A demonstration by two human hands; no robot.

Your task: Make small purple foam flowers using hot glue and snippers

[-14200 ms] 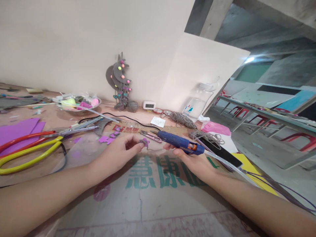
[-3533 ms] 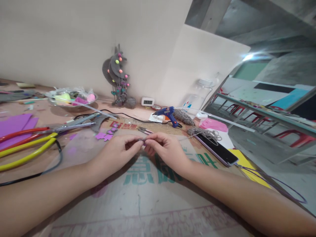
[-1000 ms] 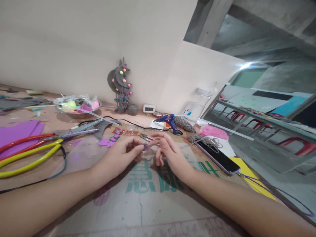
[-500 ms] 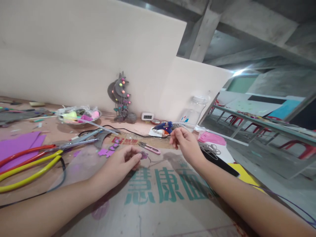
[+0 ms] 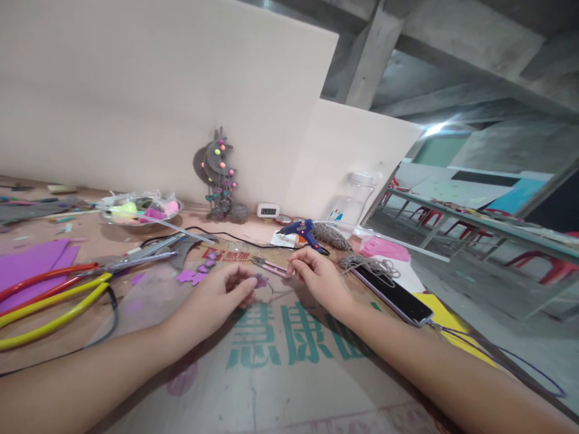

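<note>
My left hand (image 5: 228, 286) pinches a small purple flower-like piece (image 5: 261, 281) between thumb and fingertips. A short thin dark strand hangs from that piece. To its right, my right hand (image 5: 316, 280) is closed in a pinch beside the handle end of the pink thread snips (image 5: 272, 267). Whether it touches the snips, or what its fingertips hold, I cannot make out. Several purple cut-outs (image 5: 193, 276) lie left of my left hand. Behind my right hand sits a blue glue gun (image 5: 301, 229). Under both hands is cardboard (image 5: 289, 386) with green printed characters.
At left lie red-and-yellow-handled pliers (image 5: 54, 307) and purple sheets (image 5: 36, 265). A bowl (image 5: 140, 220) of bright materials, a grey moon ornament (image 5: 219, 175), a small digital clock (image 5: 268, 210) and a clear jar (image 5: 355, 199) stand behind. A phone (image 5: 398, 295) lies at right under grey cord (image 5: 371, 268).
My right hand has moved left and down, from in front of the glue gun to the snips. My left hand keeps the purple piece in about the same place.
</note>
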